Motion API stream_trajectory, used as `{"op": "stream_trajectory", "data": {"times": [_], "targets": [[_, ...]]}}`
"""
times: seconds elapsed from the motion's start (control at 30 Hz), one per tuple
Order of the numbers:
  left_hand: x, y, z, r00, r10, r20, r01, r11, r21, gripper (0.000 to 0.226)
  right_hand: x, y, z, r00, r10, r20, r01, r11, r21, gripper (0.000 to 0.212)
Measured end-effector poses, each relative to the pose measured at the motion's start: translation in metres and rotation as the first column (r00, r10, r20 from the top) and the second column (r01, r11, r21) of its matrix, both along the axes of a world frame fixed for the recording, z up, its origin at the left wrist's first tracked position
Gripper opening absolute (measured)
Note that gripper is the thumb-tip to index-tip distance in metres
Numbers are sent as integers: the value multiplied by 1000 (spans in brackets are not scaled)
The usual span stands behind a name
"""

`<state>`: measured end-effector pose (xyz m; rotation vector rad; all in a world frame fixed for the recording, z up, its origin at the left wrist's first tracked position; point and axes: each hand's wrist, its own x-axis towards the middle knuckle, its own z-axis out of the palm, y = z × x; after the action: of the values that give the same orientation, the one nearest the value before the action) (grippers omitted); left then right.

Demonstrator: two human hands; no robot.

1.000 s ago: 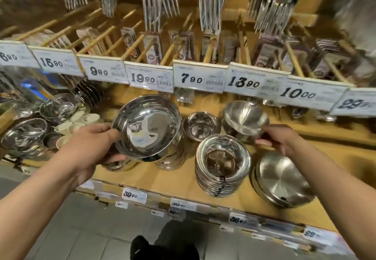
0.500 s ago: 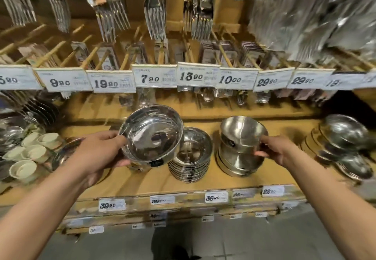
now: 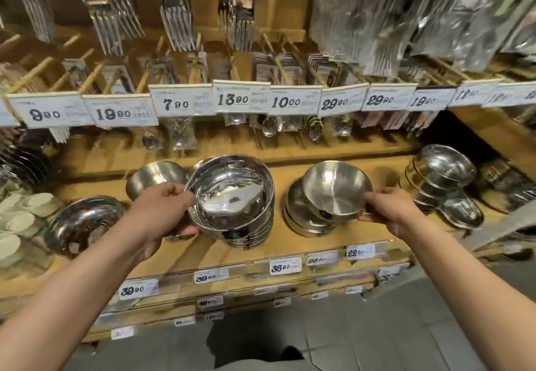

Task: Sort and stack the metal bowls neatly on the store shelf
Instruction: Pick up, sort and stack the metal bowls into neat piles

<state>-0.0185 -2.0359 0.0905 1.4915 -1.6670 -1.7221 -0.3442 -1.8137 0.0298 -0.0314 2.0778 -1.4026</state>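
Head view: L hand (image 3: 162,211) grips a shiny steel bowl (image 3: 229,193) by its left rim, thumb under, fingers (image 3: 177,193) curled over the edge; bowl tilted w/ its opening toward the camera, sitting on or just above a stack of similar bowls (image 3: 249,233) at the middle of the wooden shelf (image 3: 200,250), can't tell if it touches. R hand (image 3: 388,211) pinches the right rim of a brushed-metal bowl (image 3: 336,188) between thumb and curled fingers; this one also tilted, resting on a short stack of matching bowls (image 3: 301,217) just right of the middle stack. Behind the L hand, one more matte bowl (image 3: 153,176) upright near the back of the shelf. Far left, a wide shiny bowl stack (image 3: 84,222), w/ small white cups (image 3: 17,219) beside it. Far right, upside-down steel bowls (image 3: 441,173) piled, well apart from the R hand. Above the shelf, a row of price tags (image 3: 240,99) reading 9.90, 19.90, 7.90, 13.90, 10.00, 29.90; packaged forks (image 3: 177,16) hang higher up. More tags on the shelf front edge, partly blurred. Grey floor (image 3: 377,338) below
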Motion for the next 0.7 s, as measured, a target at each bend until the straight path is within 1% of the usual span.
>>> {"op": "stream_trajectory", "data": {"times": [0.13, 0.2, 0.3, 0.4, 0.47, 0.57, 0.63, 0.7], "targets": [[-20, 14, -2, 1000, 10, 6, -10, 1000, -6, 4, -20, -9, -8, 989, 131, -63, -128, 990, 53, 7], [-32, 25, -4, 999, 42, 4, -42, 999, 2, 8, -32, -14, -14, 979, 188, -73, -183, 981, 67, 10], [-49, 42, -7, 994, 110, -5, -110, 994, -7, 13, -49, -23, -22, 955, 283, -84, -276, 958, 80, 8], [-56, 57, -9, 983, 181, -13, -180, 984, 3, 8, -61, -33, -31, 921, 375, -103, -365, 925, 103, 11], [-54, 66, -9, 977, 213, -5, -213, 977, 17, 6, -66, -39, -38, 905, 411, -112, -401, 911, 100, 16], [-49, 75, -9, 964, 263, 25, -264, 965, 8, 11, -71, -46, -48, 886, 447, -124, -436, 894, 105, 20], [-47, 79, -7, 958, 286, 32, -286, 958, 3, 15, -72, -47, -52, 877, 460, -137, -446, 887, 121, 19], [-45, 82, -7, 952, 303, 30, -303, 953, 3, 17, -73, -47, -55, 875, 457, -157, -440, 888, 131, 24]]}}
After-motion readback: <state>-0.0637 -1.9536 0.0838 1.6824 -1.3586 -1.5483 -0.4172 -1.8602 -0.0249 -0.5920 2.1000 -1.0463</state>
